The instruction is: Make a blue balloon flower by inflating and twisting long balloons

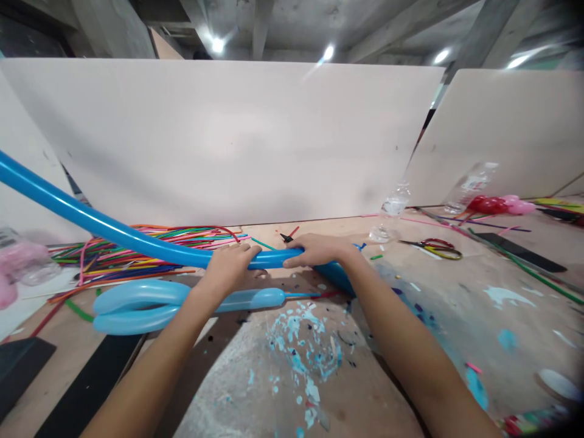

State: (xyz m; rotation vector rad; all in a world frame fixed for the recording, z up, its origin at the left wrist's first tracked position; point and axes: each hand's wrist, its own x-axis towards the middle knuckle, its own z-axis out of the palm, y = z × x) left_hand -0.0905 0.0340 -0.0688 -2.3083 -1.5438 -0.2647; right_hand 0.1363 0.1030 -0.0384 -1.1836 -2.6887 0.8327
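Note:
A long, inflated blue modelling balloon (114, 225) runs from the far left, slanting down to the middle of the table. My left hand (230, 267) is closed around it, palm down. Close by on the right, my right hand (314, 250) grips the same balloon, and a part of it shows behind and below that wrist. Under my left forearm lies a lighter blue balloon (141, 292), folded into a loop with a straight section and a thin uninflated tail. Parts of it are hidden by the forearm.
Uninflated coloured balloons (114, 267) lie heaped at the left. Scissors (440, 246), a clear plastic bottle (395, 207) and a black strip (524, 252) are on the right. Light blue scraps (298, 347) litter the tabletop. A white panel (228, 140) stands along the back.

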